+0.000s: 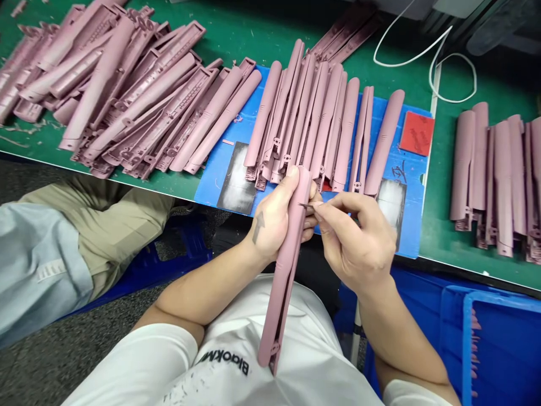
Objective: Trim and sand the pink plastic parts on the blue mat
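Note:
My left hand [274, 220] is wrapped round a long pink plastic hair straightener shell [285, 265], its thumb on the upper end. The shell slants down toward my shirt, with a slot along its side and a hinged end at the bottom. My right hand [357, 239] is closed in a pinch beside the upper end. From its fingertips a thin dark blade-like tip [303, 204] reaches to the shell's edge; the rest of that tool is hidden by the fingers. Just beyond my hands, several similar pink shells [310, 113] lie side by side on a blue sheet [412, 225].
A heap of pink shell pieces [127, 96] covers the green table [228, 28] at left. More shells [502, 180] lie at right, below a white cable [452, 101]. A red square [416, 132] rests on the sheet. A blue crate [502, 304] stands lower right; another person's leg [114, 225] is at left.

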`<state>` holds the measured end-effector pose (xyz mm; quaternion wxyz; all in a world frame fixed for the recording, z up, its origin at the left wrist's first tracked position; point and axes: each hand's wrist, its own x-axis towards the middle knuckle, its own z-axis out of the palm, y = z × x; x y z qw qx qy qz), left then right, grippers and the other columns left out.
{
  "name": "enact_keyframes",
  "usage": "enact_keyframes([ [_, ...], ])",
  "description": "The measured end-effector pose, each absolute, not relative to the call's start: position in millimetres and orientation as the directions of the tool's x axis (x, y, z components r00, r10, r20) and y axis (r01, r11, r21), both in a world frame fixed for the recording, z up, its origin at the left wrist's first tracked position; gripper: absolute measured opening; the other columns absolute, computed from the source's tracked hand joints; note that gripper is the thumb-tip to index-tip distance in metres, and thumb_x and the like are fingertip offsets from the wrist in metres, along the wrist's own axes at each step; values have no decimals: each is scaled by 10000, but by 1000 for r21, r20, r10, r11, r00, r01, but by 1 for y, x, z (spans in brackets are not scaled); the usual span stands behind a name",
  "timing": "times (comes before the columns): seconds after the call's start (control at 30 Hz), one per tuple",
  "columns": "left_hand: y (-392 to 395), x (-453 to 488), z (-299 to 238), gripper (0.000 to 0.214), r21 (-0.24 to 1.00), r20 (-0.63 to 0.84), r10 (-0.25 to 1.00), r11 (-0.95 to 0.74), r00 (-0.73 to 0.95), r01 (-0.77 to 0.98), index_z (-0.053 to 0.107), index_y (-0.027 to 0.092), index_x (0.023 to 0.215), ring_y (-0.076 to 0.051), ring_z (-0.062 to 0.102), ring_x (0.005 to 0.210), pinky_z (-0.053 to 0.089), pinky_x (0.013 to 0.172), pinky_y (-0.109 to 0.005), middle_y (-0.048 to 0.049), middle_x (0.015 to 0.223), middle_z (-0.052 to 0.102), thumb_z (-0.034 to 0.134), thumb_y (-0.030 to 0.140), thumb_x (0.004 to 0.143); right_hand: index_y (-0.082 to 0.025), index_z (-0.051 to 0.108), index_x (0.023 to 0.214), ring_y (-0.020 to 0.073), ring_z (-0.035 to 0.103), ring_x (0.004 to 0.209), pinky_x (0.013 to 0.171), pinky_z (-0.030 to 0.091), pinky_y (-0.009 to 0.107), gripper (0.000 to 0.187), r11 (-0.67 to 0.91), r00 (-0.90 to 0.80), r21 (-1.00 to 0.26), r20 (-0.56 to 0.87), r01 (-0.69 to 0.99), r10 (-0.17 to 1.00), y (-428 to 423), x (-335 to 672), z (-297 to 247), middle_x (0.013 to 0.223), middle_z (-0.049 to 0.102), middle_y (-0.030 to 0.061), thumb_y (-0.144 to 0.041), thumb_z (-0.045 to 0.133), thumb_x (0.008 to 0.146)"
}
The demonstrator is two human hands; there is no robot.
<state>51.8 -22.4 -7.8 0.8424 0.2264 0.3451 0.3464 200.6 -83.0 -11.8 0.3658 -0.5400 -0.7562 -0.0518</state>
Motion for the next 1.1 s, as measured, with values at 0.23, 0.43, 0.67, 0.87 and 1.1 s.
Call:
enact_keyframes([
  [0.23,-23,53,-11,665,609,-351,766,623,538,-491,473,199,763,-62,375,506,329,418,-175,26,682,409,680,807,938,-268,739,1171,193,726,860,759,517,327,318,484,-216,-365,574,795,790,-98,200,-16,1043,794,56,-27,692,969],
  [0.43,-21,52,-9,665,567,-387,733,667,559,-482,501,197,796,-53,382,494,336,402,-143,38,676,424,675,824,935,-245,704,1170,168,688,793,718,452,321,245,521,-284,-367,535,771,796,-121,198,-17,961,789,50,-65,673,1007],
  [0.67,-21,51,-10,625,563,-406,721,681,562,-468,515,200,809,-70,385,483,371,371,-148,51,671,430,634,791,977,-202,704,1087,163,641,757,674,412,339,173,616,-400,-457,485,642,777,-145,198,-18,945,780,54,-59,698,990],
  [0.87,-15,54,-7,631,576,-408,764,640,500,-508,531,205,811,-76,396,478,367,361,-158,50,675,422,590,806,991,-200,653,1171,146,591,690,606,475,274,140,363,-177,-822,317,438,932,-154,196,-20,839,644,16,-282,639,1059],
  [1.1,-10,61,-5,560,746,-282,930,368,237,-555,621,216,932,-99,497,532,429,387,-195,39,733,502,717,767,930,-243,611,954,94,519,578,570,466,216,204,-68,-112,-976,-93,205,989,-138,179,-28,714,628,-68,-404,737,952],
])
